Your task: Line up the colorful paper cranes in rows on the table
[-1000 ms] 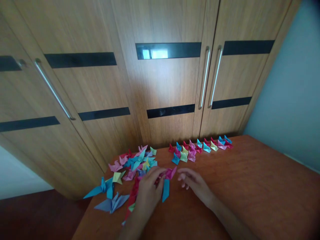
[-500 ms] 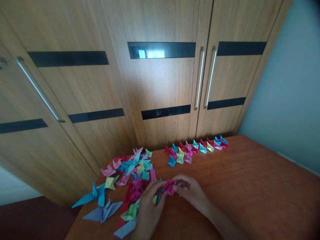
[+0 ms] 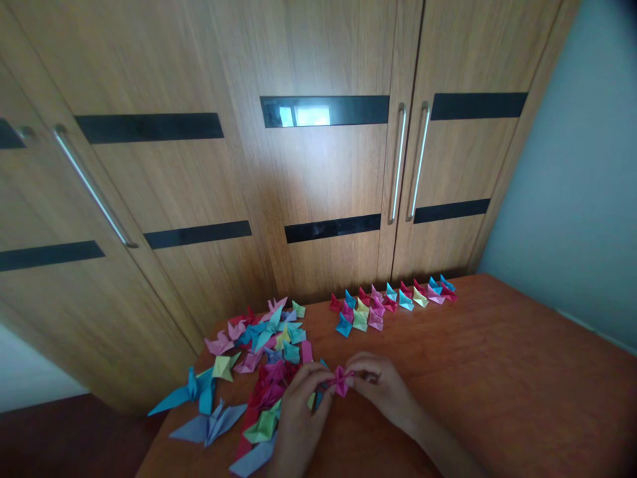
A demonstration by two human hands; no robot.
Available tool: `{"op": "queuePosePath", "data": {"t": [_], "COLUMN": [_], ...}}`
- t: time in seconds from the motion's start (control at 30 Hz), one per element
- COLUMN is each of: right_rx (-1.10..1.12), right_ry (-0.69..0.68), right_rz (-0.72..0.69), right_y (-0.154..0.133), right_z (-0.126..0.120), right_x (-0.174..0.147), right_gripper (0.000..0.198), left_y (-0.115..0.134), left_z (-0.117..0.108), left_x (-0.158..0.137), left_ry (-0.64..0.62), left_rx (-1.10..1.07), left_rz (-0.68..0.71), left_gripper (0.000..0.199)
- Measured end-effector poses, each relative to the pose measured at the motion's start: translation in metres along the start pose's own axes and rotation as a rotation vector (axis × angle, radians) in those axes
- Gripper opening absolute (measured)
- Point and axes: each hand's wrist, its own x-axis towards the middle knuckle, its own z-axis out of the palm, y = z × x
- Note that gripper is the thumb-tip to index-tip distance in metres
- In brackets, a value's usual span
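I pinch a pink crane [image 3: 341,380] between my left hand [image 3: 301,411] and right hand [image 3: 385,388], above the table [image 3: 497,398]; mid-fold, I judge. Next needs steady, gentle fingertip pulls.

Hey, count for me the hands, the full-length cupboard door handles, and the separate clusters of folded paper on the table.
Hands: 2, left hand and right hand
Door handles: 3
Paper clusters: 2, heap and row
Pink folded piece held between both hands: 1
Total: 8
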Motion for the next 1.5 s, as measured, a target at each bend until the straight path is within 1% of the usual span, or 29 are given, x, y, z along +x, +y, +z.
{"op": "queuePosePath", "data": {"t": [0.13,0.3,0.4,0.57,0.73,0.9,1.0,1.13,1.23,1.33,1.37,1.43,1.5], "right_rx": [0.025,0.054,0.058,0.061,-0.019,0.11,0.206,0.392,0.516,0.547,0.53,0.443,0.24], "right_ry": [-0.016,-0.032,-0.047,-0.05,-0.029,-0.106,-0.139,-0.164,-0.128,-0.071,-0.019,0.14,0.313], "right_rz": [0.015,0.044,0.052,0.052,0.054,0.088,0.143,0.239,0.292,0.313,0.311,0.298,0.285], "right_y": [0.002,0.004,0.003,-0.003,-0.005,-0.006,-0.006,-0.002,0.002,0.006,0.007,0.011,0.017], "right_z": [0.0,-0.001,-0.001,-0.001,-0.003,-0.012,-0.018,-0.021,-0.019,-0.022,-0.026,-0.041,-0.062], "right_x": [0.001,0.0,-0.001,-0.002,-0.001,0.0,0.0,-0.002,-0.004,-0.001,0.0,0.003,0.005], "right_gripper": [0.023,0.024,0.025,0.024,0.026,0.031,0.032,0.03,0.028,0.027,0.028,0.03,0.034], "left_y": [-0.002,-0.002,0.001,0.004,0.004,0.013,0.018,0.015,0.01,0.009,0.01,0.013,0.018], "left_z": [-0.001,-0.004,-0.007,-0.008,-0.008,-0.013,-0.014,-0.011,-0.007,-0.004,-0.003,0.0,0.006], "left_x": [-0.002,-0.002,-0.001,0.0,-0.001,0.002,0.003,0.001,-0.001,0.001,0.002,0.008,0.018], "left_ry": [-0.022,-0.053,-0.081,-0.064,-0.069,-0.166,-0.226,-0.199,-0.134,-0.08,-0.073,-0.072,-0.102], "left_rx": [0.026,0.037,0.028,0.023,-0.004,-0.138,-0.202,-0.243,-0.311,-0.342,-0.329,-0.262,-0.177], "left_rz": [0.011,0.075,0.087,0.054,-0.004,-0.052,-0.091,-0.165,-0.227,-0.269,-0.264,-0.214,-0.131], "left_gripper": [0.012,0.02,0.022,0.02,0.021,0.02,0.017,0.011,0.013,0.018,0.019,0.019,0.017]}}
